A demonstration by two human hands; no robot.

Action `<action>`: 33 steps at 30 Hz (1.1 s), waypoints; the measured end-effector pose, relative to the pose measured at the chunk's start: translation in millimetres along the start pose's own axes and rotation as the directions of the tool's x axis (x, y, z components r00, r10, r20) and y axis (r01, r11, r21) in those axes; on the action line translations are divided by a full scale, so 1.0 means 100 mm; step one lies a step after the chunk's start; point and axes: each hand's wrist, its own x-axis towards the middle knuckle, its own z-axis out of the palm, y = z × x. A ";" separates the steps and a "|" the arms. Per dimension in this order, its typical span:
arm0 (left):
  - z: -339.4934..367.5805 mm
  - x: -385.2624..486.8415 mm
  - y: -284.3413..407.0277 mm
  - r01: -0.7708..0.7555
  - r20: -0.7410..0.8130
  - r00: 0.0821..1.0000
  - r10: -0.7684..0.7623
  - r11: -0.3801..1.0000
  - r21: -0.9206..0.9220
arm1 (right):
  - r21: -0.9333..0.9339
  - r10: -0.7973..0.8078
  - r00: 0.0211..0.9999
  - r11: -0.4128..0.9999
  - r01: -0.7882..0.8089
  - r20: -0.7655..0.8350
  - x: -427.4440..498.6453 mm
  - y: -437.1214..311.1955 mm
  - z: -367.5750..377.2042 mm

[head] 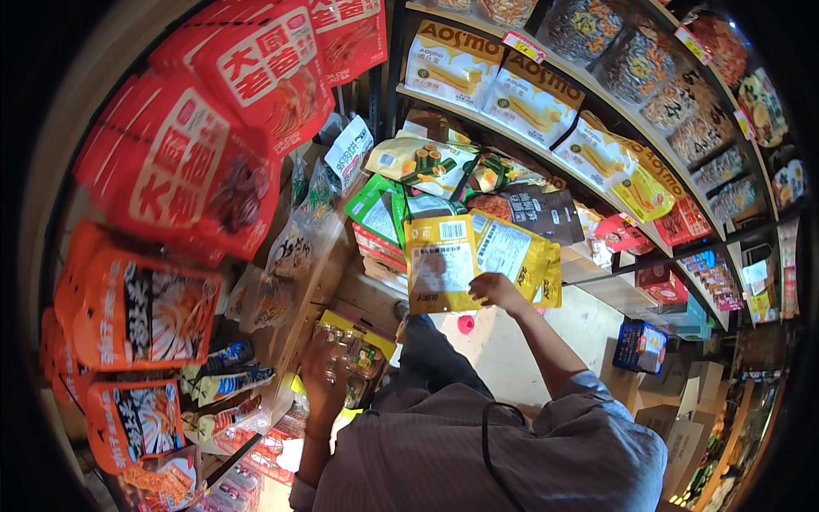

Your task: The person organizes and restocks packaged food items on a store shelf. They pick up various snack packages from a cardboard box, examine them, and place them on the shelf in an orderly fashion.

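My right hand [496, 290] is at the lower edge of two yellow snack pouches, its fingers bent over a yellow pouch [441, 262]; whether it grips the pouch is not plain. A second yellow pouch [505, 246] lies overlapping to the right. Around them are a green pouch [377, 208], a dark pouch [544, 211] and a white pouch with a vegetable picture [425, 163]. In shadow at the lower left, my left hand [323, 371] is raised beside clear plastic boxes [368, 358], its fingers apart and nothing seen in it.
Red pouches [185, 166] and orange pouches [153, 307] hang at the left. Shelves with cream-coloured snack bags [451, 67] curve along the top and right. A blue basket [642, 347] and cardboard boxes [678, 409] stand at the right. A pink round thing [466, 324] is on the floor.
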 end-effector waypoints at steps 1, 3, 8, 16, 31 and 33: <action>0.29 0.09 -0.03 0.046 0.047 0.998 -0.044 0.998 -0.040 | 0.198 0.005 1.000 0.980 -0.007 0.013 0.22 -0.02 -0.16; 0.83 0.19 -0.16 0.296 0.195 0.952 -0.235 0.869 -0.396 | 0.546 0.166 0.984 0.831 -0.103 -0.066 0.80 -0.06 -0.33; 2.21 0.41 -0.77 0.499 0.421 0.836 -0.352 0.806 -0.318 | 0.627 0.246 0.912 0.779 0.015 -0.327 2.43 -0.10 -0.69; 3.36 1.07 -0.89 0.725 0.791 0.542 -0.285 0.634 -0.268 | 0.531 0.151 0.961 0.847 -0.006 -0.231 3.23 -0.62 -0.65; 3.96 1.78 -0.09 0.819 0.921 0.311 -0.236 0.557 -0.134 | 0.660 -0.530 0.813 0.703 0.264 0.240 1.32 -3.07 -0.36; 3.46 1.58 -0.13 0.114 0.399 0.908 0.132 0.837 -0.535 | 0.532 -0.537 0.768 0.788 0.311 0.348 0.88 -3.23 -0.41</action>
